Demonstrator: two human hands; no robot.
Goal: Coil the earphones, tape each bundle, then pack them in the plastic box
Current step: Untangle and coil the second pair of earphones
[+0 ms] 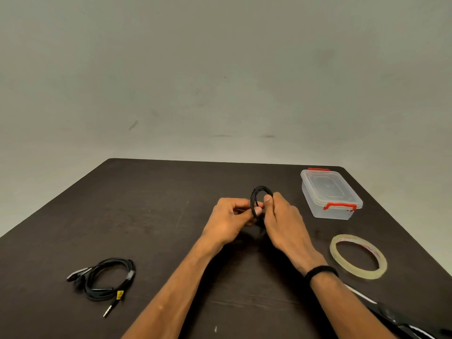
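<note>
Far left of my grip and nearer to me, a second set of earphones (107, 280) lies coiled loosely on the table (159, 216), its jack pointing toward me and a small yellow tag near that end. Moving right, my left hand (231, 220) has its fingers curled in, thumb and fingertips pinching the near side of the coil (259, 199), a small black loop of earphone cord that I hold upright above the table's middle. Directly against it, my right hand (283, 221) pinches the same loop from the other side, thumb pressed on the cord and fingers wrapped behind it, so both hands meet on the bundle. I cannot tell whether any tape is on it yet. A black band (321, 271) sits on my right wrist. Right of the grip and farther away stands the box (330, 194), clear plastic with red latches and its lid on. Nearer to me on that same side, the tape roll (358, 256) lies flat, and scissors (391, 314) lie at the bottom right edge, partly out of view.
</note>
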